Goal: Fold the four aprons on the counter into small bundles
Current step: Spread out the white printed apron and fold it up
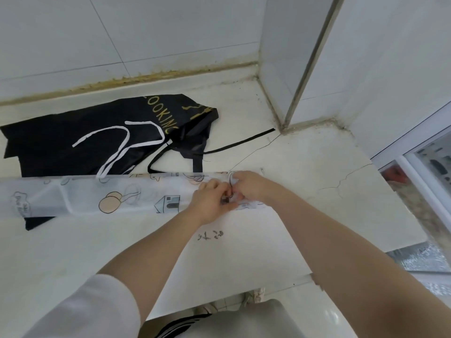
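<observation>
**Hands at the End of the Folded White Apron**

On the table [305,162], directly under both hands, lies the white printed apron [97,198], folded into a long narrow strip. The strip runs from the hands away to the left, out past the frame edge.

1. Left hand [212,201]: fingers curled, pinching the right end of the strip. The thumb side faces the right hand.
2. Right hand [249,187]: fingers curled over the same end of the strip, touching the left hand. A thin dark cord [230,189] loops up between the two hands (which hand holds it cannot be told).
3. Beyond the left hand, farther from the person, lies the black apron [73,142], spread loosely, with gold lettering on its upper part. Its near edge passes under the white strip; a black corner shows on the near side of the strip, well to the left of the left hand.
4. A white strap [122,142] lies in loops across the black apron, and its end meets the far edge of the white strip.
5. A black strap [241,142] extends from the black apron along the table, beyond the right hand, toward the tiled wall corner [283,123].
</observation>
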A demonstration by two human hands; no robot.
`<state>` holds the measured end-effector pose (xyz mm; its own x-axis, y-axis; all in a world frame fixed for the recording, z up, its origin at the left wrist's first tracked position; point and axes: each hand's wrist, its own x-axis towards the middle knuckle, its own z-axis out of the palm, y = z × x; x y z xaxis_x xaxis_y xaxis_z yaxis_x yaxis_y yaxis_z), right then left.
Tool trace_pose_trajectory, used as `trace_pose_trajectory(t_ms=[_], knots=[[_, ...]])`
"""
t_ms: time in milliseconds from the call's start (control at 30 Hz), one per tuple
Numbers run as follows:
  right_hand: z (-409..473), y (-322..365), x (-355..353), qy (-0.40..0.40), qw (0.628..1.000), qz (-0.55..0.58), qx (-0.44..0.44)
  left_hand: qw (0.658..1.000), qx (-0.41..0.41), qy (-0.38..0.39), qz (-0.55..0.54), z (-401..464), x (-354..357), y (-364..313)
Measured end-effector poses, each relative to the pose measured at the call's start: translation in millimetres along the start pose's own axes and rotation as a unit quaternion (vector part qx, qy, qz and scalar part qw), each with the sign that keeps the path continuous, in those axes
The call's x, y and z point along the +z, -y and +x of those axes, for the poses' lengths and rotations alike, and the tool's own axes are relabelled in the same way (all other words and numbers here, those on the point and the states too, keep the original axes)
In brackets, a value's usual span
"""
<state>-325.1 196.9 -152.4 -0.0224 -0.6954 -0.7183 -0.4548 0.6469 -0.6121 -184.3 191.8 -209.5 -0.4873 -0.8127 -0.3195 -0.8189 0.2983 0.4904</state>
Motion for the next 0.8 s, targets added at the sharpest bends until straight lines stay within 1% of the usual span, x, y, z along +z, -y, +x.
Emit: trace_pose_trajectory(t_ms=[33, 100, 133, 167, 200, 267, 300, 333, 400, 433, 500, 600, 667, 700, 733, 800], knots=[[2.4, -4.3, -4.7, -0.034, 0.997, -0.051, -0.043, 1.000, -0.006, -0.002, -0.002, 0.7, 0.5, -0.4], [8.9, -18.1, -15.4, -0.161, 0.969, -0.155, -0.108, 0.999, -0.019, -0.008, -0.025, 1.4, -0.1, -1.0], [10.4, -26.0, -18.6, -0.221, 0.952, -0.177, -0.118, 0.999, -0.024, -0.010, -0.035, 1.7, -0.1, -1.7], [11.6, -33.5, -19.8, -0.258, 0.942, -0.180, -0.117, 0.999, -0.027, -0.009, -0.038, 2.1, 0.3, -1.7], [11.7, -38.4, -21.0, -0.266, 0.946, -0.155, -0.103, 0.999, -0.030, -0.003, -0.036, 2.4, -0.3, -2.6], [11.7, -41.1, -21.6, -0.211, 0.975, -0.040, -0.055, 0.999, -0.037, 0.022, -0.025, 3.4, -2.8, -4.3], [12.8, -39.9, -22.1, -0.181, 0.983, 0.015, -0.034, 0.998, -0.038, 0.036, -0.018, 4.2, -4.5, -4.7], [12.9, -37.2, -23.4, -0.164, 0.985, 0.050, -0.023, 0.998, -0.039, 0.050, -0.010, 4.2, -7.1, -6.6], [11.5, -30.3, -25.8, -0.154, 0.985, 0.070, -0.028, 0.997, -0.034, 0.072, 0.012, 5.1, -10.0, -9.0], [11.2, -26.9, -26.0, -0.151, 0.986, 0.060, -0.044, 0.997, -0.028, 0.075, 0.022, 5.6, -9.4, -9.8], [9.4, -18.4, -24.3, -0.136, 0.988, -0.001, -0.076, 0.997, -0.024, 0.068, 0.008, 5.3, -7.1, -13.0], [4.5, -5.2, -19.0, -0.123, 0.983, -0.080, -0.114, 0.996, -0.011, 0.055, -0.073, 7.2, -5.2, -19.5], [0.9, 2.8, -11.4, -0.127, 0.976, -0.121, -0.127, 0.989, 0.005, 0.069, -0.131, 3.9, -8.8, -20.7], [-0.6, 6.4, -7.6, -0.133, 0.973, -0.137, -0.128, 0.987, 0.014, 0.080, -0.138, 1.3, -12.4, -19.0], [0.0, 9.2, -3.0, -0.139, 0.971, -0.145, -0.126, 0.988, 0.027, 0.085, -0.123, -1.6, -17.1, -15.3], [0.7, 13.3, 6.1, -0.147, 0.969, -0.154, -0.121, 0.997, 0.042, 0.060, -0.021, -7.2, -23.9, -0.6]])
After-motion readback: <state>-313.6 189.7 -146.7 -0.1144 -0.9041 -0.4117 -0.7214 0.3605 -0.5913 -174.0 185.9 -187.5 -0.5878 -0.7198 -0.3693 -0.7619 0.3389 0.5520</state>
